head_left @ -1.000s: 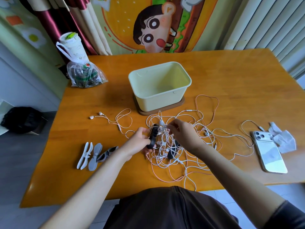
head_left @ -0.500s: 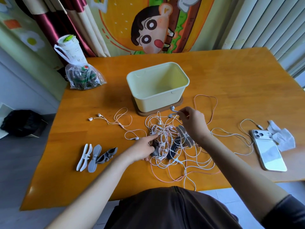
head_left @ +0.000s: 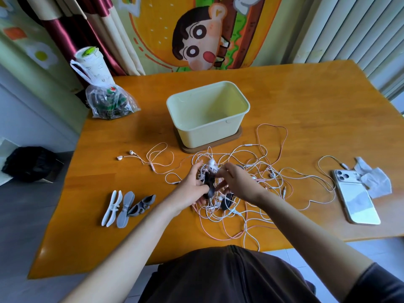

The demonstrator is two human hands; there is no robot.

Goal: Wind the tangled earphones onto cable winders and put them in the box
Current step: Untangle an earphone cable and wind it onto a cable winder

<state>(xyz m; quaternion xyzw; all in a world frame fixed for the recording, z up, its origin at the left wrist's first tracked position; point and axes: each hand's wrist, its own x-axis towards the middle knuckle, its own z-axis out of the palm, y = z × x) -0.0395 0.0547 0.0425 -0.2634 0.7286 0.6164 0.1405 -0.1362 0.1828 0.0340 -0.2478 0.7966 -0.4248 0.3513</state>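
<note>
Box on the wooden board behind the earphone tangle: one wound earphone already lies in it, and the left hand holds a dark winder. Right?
Not quite. The head view shows the box empty; no wound earphone lies in it. It does stand on the wooden board behind the earphone tangle, and the left hand holds a dark winder.

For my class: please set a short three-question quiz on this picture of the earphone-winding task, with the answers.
1. True or false: the cream box already holds a wound earphone.
2. What does the left hand hold? A) a phone B) a dark cable winder C) a tissue
3. How many spare winders lie grouped on the table to the left of that hand?

Key: 1 false, the box looks empty. 2 B. 3 three.
</note>
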